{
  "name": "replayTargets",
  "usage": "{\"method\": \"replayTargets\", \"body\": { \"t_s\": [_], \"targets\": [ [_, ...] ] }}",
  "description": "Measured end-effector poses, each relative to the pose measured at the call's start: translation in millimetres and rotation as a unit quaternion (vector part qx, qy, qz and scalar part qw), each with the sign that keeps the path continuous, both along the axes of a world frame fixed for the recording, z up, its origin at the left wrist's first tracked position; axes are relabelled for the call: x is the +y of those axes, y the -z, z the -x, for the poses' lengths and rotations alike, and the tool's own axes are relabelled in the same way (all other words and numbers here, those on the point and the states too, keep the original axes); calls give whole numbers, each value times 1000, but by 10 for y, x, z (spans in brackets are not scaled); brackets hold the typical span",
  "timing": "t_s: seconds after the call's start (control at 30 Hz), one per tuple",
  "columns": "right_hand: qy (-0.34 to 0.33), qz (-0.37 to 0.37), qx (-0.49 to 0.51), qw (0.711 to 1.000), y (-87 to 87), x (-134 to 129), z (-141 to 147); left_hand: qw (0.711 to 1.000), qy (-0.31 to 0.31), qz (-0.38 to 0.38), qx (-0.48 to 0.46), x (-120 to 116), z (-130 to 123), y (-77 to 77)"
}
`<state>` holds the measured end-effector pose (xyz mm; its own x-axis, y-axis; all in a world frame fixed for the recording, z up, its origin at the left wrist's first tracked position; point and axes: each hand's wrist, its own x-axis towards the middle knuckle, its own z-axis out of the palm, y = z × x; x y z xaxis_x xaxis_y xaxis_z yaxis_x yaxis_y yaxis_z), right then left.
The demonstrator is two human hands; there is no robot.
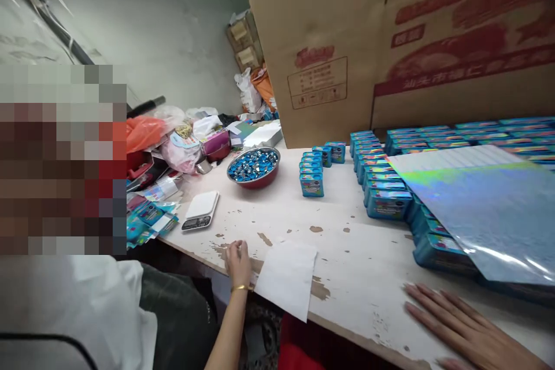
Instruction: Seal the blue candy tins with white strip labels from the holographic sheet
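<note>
My left hand (238,265), with a gold bracelet at the wrist, rests at the table's front edge. Its fingers are curled in, and nothing shows in them. Just right of it lies a blank white paper sheet (286,277), its lower corner hanging over the edge. My right hand (463,329) lies palm down on the white tabletop (347,283), fingers stretched out and slightly blurred. Beyond it are rows of blue packs (388,202), partly covered by a shiny, iridescent sheet (489,214). A short row of similar blue packs (311,185) stands mid-table.
A bowl (260,179) full of small blue and silver pieces stands left of centre, near a white digital scale (202,211). Large cardboard (321,29) rises behind the table. Bags and packaging (182,144) crowd the left. A seated person (87,306) is close on my left.
</note>
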<state>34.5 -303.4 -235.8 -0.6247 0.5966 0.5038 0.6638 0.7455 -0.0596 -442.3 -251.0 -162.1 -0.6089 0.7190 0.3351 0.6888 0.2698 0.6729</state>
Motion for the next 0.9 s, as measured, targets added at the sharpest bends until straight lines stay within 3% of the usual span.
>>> {"method": "replayTargets", "body": {
  "t_s": [0.1, 0.23, 0.37, 0.67, 0.9],
  "targets": [
    [6, 6, -53, 999, -76, -37, -57, 1000, -10, -11, 24, 52, -76, 23],
    [81, 118, -52, 988, -132, -139, 28, 999, -13, -39, 20, 54, -71, 46],
    [89, 175, -52, 979, -262, -156, 106, 999, -10, -26, 40, 101, -49, 42],
    [87, 182, -67, 977, -300, -145, 85, 995, -1, 18, 100, 129, -57, 28],
    [88, 174, -76, 978, -310, -154, 94, 993, 3, 1, 118, 132, -38, 74]
  ]
}}
